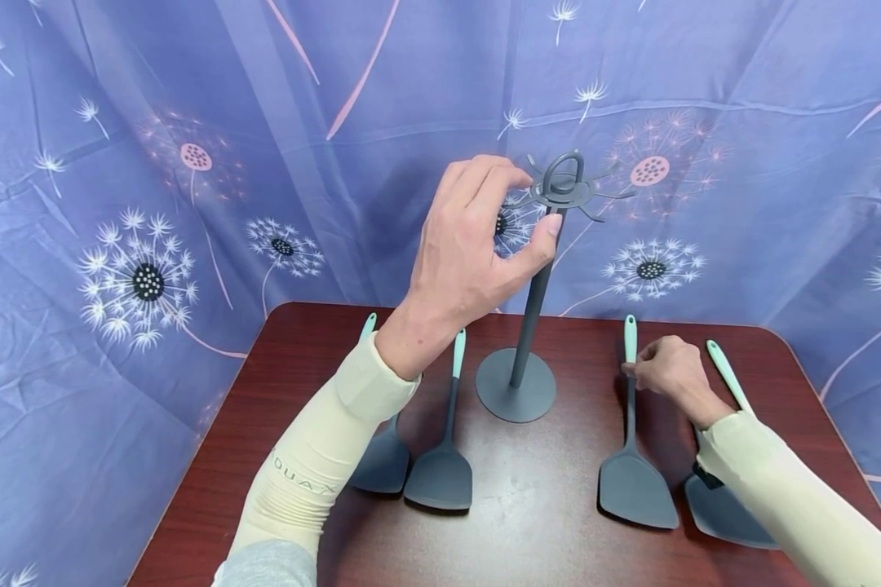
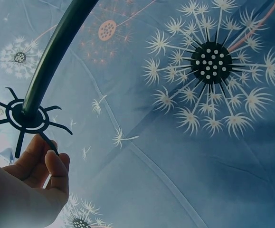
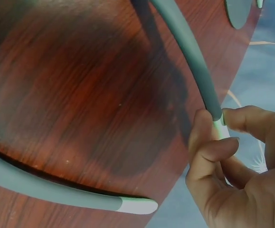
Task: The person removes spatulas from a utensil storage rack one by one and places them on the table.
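Observation:
A dark grey utensil rack stands upright on its round base, with a ring of hooks and a loop at its top. My left hand is at that top, its thumb and fingers pinching one of the hooks, as the left wrist view shows. Lower and to the right, my right hand pinches a turner where its mint handle meets the grey shaft. The turner's wide grey blade points toward me. In the right wrist view its shaft runs up from my fingertips.
Left of the rack base lie two similar turners, one beside the other, the latter partly behind my left forearm. Another turner lies at the far right, partly under my right sleeve. A patterned blue curtain hangs behind the reddish-brown table.

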{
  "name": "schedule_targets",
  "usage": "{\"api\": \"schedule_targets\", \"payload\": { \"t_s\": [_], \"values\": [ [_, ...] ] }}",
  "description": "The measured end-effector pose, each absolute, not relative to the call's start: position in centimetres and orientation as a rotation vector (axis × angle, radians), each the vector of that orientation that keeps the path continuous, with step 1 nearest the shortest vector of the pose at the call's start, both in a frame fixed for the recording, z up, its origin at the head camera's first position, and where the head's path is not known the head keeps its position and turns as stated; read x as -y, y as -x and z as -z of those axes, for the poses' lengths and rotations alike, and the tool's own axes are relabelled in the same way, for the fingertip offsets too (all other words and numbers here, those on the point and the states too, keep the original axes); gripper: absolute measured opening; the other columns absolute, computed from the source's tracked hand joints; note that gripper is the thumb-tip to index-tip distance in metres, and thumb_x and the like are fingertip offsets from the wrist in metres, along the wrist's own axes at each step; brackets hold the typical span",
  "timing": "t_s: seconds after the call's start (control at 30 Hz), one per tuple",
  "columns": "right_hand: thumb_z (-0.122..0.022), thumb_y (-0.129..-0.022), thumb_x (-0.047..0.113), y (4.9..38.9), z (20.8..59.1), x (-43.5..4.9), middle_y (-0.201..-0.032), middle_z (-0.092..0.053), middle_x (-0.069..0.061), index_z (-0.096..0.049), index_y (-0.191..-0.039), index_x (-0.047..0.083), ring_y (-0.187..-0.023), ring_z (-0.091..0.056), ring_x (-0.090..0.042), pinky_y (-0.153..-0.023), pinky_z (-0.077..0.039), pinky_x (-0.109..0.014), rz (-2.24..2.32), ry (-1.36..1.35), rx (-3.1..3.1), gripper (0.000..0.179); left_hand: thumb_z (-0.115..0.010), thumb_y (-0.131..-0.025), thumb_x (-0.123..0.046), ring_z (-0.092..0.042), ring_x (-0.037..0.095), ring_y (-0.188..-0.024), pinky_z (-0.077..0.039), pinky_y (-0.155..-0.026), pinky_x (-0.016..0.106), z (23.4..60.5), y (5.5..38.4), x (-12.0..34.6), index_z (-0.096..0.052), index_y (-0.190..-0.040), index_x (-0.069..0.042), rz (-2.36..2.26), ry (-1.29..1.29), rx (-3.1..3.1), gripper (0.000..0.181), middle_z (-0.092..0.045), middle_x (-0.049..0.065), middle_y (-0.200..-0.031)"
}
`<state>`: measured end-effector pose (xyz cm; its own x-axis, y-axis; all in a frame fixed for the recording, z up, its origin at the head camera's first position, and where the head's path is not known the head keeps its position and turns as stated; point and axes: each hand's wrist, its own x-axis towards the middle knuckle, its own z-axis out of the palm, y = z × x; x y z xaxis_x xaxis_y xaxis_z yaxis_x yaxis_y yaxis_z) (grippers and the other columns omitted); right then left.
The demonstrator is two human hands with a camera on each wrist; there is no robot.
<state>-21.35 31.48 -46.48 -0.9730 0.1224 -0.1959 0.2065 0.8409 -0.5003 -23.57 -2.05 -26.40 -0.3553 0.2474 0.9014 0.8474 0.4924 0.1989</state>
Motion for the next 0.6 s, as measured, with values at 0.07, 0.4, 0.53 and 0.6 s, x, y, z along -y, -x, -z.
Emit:
{"api": "schedule_targets", "payload": {
  "t_s": [0.07, 0.4, 0.53, 0.6],
  "values": [
    [-0.072, -0.095, 0.018, 21.39, 46.6, -31.54, -0.066, -0.074, -0.006, -0.08, -0.075, 0.006, -0.058, -0.06, -0.019, -0.053, -0.043, -0.033, 0.802, -0.252, -2.854, 0.024, -0.063, -0.096, -0.041, -0.057, 0.027, -0.108, -0.045, -0.102, 0.031, 26.39, 23.56, 2.01, -0.072, -0.109, -0.004, 0.86, 0.914, 1.868, 0.04, -0.068, 0.005, -0.11],
    [-0.075, -0.095, 0.021, 21.56, 47.04, -31.55, -0.062, -0.072, -0.006, -0.075, -0.068, 0.007, -0.056, -0.062, -0.018, -0.051, -0.041, -0.032, 0.794, -0.191, -2.872, 0.03, -0.063, -0.096, -0.04, -0.057, 0.027, -0.108, -0.045, -0.102, 0.031, 26.23, 23.58, 1.93, -0.072, -0.109, -0.004, 0.862, 0.924, 1.861, 0.04, -0.068, 0.005, -0.11],
    [-0.076, -0.095, 0.022, 21.62, 47.18, -31.67, -0.06, -0.071, -0.005, -0.075, -0.068, 0.007, -0.057, -0.062, -0.019, -0.052, -0.043, -0.033, 0.76, -0.148, -2.888, 0.031, -0.063, -0.096, -0.04, -0.057, 0.027, -0.108, -0.045, -0.101, 0.031, 26.17, 23.58, 1.82, -0.072, -0.108, -0.004, 0.863, 0.924, 1.858, 0.04, -0.068, 0.005, -0.11],
    [-0.077, -0.096, 0.022, 21.67, 47.29, -31.69, -0.059, -0.07, -0.004, -0.074, -0.067, 0.008, -0.057, -0.061, -0.019, -0.053, -0.043, -0.032, 0.746, -0.128, -2.894, 0.032, -0.063, -0.096, -0.04, -0.057, 0.027, -0.108, -0.044, -0.102, 0.03, 26.16, 23.57, 1.78, -0.072, -0.108, -0.004, 0.863, 0.924, 1.86, 0.039, -0.068, 0.005, -0.11]
  ]
}}
